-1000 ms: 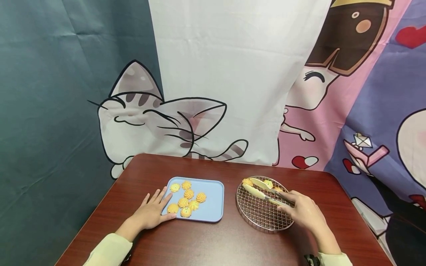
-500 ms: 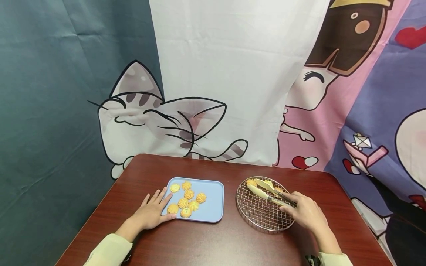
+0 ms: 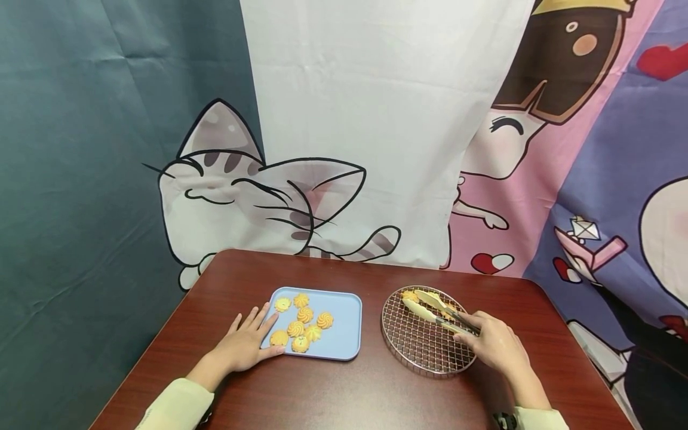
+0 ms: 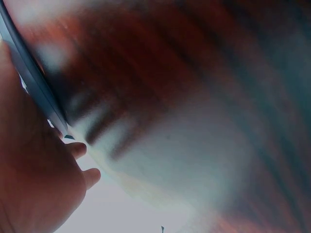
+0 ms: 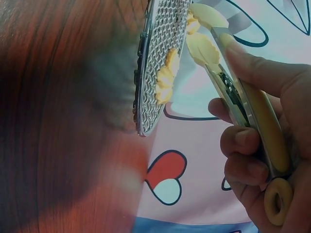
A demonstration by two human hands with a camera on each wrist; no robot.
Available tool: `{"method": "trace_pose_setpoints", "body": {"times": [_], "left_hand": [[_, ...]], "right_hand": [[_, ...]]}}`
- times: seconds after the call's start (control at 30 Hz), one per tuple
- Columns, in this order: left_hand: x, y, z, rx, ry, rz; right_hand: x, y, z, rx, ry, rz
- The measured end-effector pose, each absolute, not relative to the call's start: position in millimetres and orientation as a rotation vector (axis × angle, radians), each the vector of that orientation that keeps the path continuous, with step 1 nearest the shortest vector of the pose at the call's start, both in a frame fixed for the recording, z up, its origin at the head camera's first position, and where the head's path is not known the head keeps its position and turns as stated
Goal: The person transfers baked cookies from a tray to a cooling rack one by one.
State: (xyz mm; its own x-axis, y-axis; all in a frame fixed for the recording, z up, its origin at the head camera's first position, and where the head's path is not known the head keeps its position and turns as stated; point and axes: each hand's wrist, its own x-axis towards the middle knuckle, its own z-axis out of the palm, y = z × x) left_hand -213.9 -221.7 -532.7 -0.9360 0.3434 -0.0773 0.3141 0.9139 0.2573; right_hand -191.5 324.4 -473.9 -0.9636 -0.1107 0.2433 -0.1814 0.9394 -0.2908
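Reddish-brown tabletop (image 3: pixel 322 391); right hand (image 3: pixel 500 341) grips tongs (image 3: pixel 423 312), shifted rightward over rack (image 3: pixel 421 347); left hand (image 3: pixel 246 341) rests spread.

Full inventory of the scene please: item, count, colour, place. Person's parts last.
Table: 1, reddish brown, lower centre
Backdrop: panel count unclear, teal/white/pink/purple cartoon print, behind table
Tray: 1, light blue, table's left side
Cookies on tray: 8, yellow-gold, mostly its left half
Rack: 1, silver wire, round, right of tray
Cookies on rack: several, partly hidden, yellow-gold, far side
Tongs: 1, cream and metal, tips over rack
Sleeves: 2, pale green, bottom edge
Left hand: 1, at tray's left edge
Right hand: 1, gripping tongs
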Motion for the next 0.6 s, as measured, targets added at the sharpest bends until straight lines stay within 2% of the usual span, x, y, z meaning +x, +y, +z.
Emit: {"method": "trace_pose_setpoints", "body": {"times": [0.6], "left_hand": [[-213.0, -221.3, -531.0, 0.507, 2.953, 0.370]], "right_hand": [[-194.9, 326.4, -477.8, 0.189, -2.894, 0.446]]}}
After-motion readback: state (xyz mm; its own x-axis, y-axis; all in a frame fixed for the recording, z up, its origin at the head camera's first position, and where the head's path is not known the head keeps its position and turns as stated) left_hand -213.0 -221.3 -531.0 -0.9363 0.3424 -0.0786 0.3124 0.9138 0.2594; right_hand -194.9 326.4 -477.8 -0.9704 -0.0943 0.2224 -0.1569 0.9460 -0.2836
